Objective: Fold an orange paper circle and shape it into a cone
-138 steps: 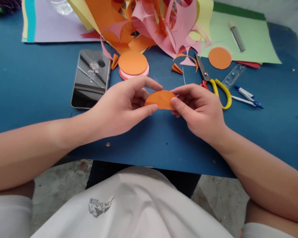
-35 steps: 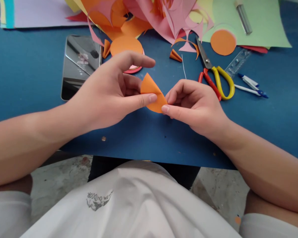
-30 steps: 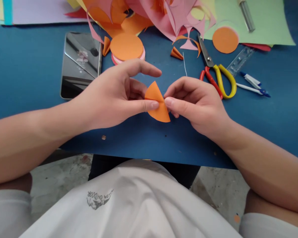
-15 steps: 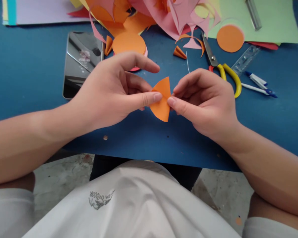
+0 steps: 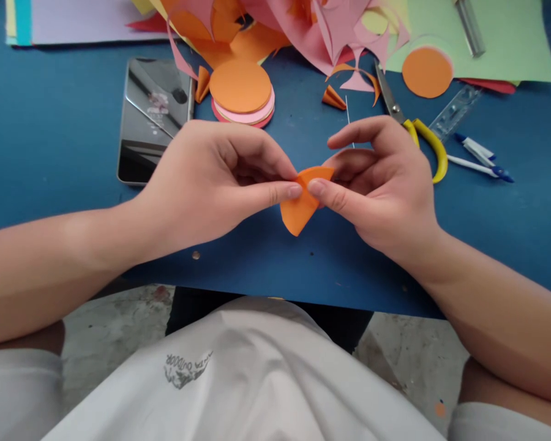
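Observation:
An orange folded paper circle (image 5: 298, 211) is held between both hands above the front part of the blue table. My left hand (image 5: 220, 174) pinches its upper left side with thumb and forefinger. My right hand (image 5: 386, 177) grips the right part, its thumb lying on the front face and the forefinger raised clear. Just beyond my left hand, a stack of round paper pieces (image 5: 241, 86) has an orange one on top and pink and red ones beneath. Two small folded orange pieces (image 5: 333, 97) lie behind the hands.
A dark phone (image 5: 151, 122) lies left of my left hand. Scissors with yellow handles (image 5: 429, 144), a clear ruler (image 5: 457, 113) and pens (image 5: 480, 160) are on the right. Pink and orange paper scraps (image 5: 275, 27) heap at the back. Another orange circle (image 5: 427, 72) sits on green paper (image 5: 509, 43).
The folded orange paper has turned, its straight edge now slanting. My left forefinger has come down onto it, while my right forefinger has lifted away.

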`<state>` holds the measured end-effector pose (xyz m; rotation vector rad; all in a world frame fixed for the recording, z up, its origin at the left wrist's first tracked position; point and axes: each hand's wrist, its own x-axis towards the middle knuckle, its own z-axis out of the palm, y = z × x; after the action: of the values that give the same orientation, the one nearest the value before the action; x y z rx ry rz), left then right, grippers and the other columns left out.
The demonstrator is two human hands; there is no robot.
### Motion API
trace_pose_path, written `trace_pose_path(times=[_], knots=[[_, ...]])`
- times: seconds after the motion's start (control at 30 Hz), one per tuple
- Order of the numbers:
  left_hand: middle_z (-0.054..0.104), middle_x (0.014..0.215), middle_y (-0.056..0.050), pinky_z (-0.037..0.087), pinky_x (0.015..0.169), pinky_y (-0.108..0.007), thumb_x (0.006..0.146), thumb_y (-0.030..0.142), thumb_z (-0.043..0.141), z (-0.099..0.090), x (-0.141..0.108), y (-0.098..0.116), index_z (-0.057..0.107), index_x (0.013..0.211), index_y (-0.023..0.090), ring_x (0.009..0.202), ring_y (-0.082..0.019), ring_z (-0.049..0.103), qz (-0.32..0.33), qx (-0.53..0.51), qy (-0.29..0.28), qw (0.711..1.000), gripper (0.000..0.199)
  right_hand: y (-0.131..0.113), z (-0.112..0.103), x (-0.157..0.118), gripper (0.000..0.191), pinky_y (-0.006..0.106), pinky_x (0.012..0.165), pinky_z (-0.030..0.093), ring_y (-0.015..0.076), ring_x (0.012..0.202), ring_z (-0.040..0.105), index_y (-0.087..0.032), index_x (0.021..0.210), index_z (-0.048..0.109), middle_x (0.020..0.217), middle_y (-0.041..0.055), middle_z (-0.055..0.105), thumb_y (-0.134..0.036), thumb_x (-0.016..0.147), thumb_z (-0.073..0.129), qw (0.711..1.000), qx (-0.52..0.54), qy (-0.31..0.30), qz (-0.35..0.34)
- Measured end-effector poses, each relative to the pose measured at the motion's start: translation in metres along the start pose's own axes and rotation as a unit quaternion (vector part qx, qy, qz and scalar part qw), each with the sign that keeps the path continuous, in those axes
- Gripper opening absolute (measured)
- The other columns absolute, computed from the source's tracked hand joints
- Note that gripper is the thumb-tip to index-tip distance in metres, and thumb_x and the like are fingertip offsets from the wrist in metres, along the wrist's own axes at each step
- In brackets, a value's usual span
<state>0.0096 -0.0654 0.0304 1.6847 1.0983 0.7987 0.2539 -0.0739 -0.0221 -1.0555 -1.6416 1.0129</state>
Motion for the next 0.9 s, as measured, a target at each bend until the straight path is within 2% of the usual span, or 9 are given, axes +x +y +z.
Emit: trace_pose_path(times=[0.17,0.27,0.33,0.57,0.73,0.83,0.9], knots=[[0.086,0.088,-0.003,0.074,0.084,-0.036,0.094,0.036,0.098,0.0,-0.004,0.0,0.087,0.094,0.019,0.083,-0.021,0.084,0.013,0.009,-0.002,1.0,0.021,-0.002,0.002,0.001,0.043,0.031,0.069,0.075,0.0191,0.08,0.085,-0.032,0.114,0.074,0.09,-0.004,0.083,-0.045,0.087,0.105,0.999,-0.003,0.014,-0.029],[0.087,0.092,-0.003,0.074,0.091,-0.038,0.094,0.024,0.096,-0.001,-0.005,-0.001,0.087,0.099,0.017,0.086,-0.021,0.085,0.009,0.018,0.005,1.0,0.013,-0.002,0.004,0.0,0.038,0.031,0.068,0.075,0.0189,0.079,0.085,-0.031,0.111,0.076,0.092,-0.003,0.084,-0.043,0.089,0.104,0.998,-0.005,0.027,-0.05],[0.088,0.093,-0.003,0.074,0.089,-0.035,0.094,0.019,0.095,-0.001,-0.005,0.0,0.087,0.102,0.016,0.086,-0.021,0.086,0.006,0.009,0.002,1.0,0.011,0.0,0.004,-0.001,0.035,0.032,0.068,0.075,0.0193,0.081,0.085,-0.031,0.111,0.077,0.095,-0.0019,0.085,-0.044,0.091,0.103,0.998,-0.014,0.03,-0.054],[0.09,0.097,-0.003,0.074,0.088,-0.034,0.095,0.018,0.092,-0.001,-0.004,0.003,0.084,0.1,0.018,0.091,-0.022,0.088,-0.018,-0.05,-0.032,0.998,0.009,0.003,0.002,-0.002,0.03,0.035,0.066,0.075,0.0201,0.078,0.084,-0.032,0.108,0.08,0.093,-0.0015,0.085,-0.046,0.093,0.101,0.997,-0.018,0.038,-0.068],[0.088,0.089,0.0,0.073,0.077,-0.032,0.09,0.02,0.091,-0.002,-0.002,0.001,0.078,0.107,0.022,0.085,-0.023,0.088,-0.066,-0.083,-0.082,0.991,0.021,-0.002,0.004,-0.001,0.043,0.035,0.068,0.076,0.0214,0.077,0.084,-0.03,0.109,0.08,0.09,-0.0003,0.086,-0.06,0.088,0.103,0.999,0.019,0.028,-0.011],[0.086,0.087,-0.002,0.074,0.079,-0.039,0.086,0.028,0.1,-0.003,-0.001,0.0,0.077,0.108,0.024,0.086,-0.028,0.088,-0.084,-0.106,-0.071,0.988,0.033,-0.006,0.007,0.0,0.056,0.035,0.064,0.074,0.0224,0.074,0.084,-0.03,0.118,0.077,0.082,-0.0015,0.083,-0.073,0.088,0.097,0.995,0.082,-0.013,0.054],[0.085,0.085,-0.002,0.074,0.081,-0.043,0.082,0.031,0.105,-0.004,0.0,0.0,0.076,0.108,0.024,0.09,-0.032,0.089,-0.09,-0.124,-0.055,0.987,0.04,-0.009,0.009,0.0,0.057,0.035,0.061,0.073,0.0228,0.072,0.084,-0.03,0.116,0.074,0.081,-0.0022,0.082,-0.078,0.091,0.092,0.988,0.126,-0.038,0.082]])
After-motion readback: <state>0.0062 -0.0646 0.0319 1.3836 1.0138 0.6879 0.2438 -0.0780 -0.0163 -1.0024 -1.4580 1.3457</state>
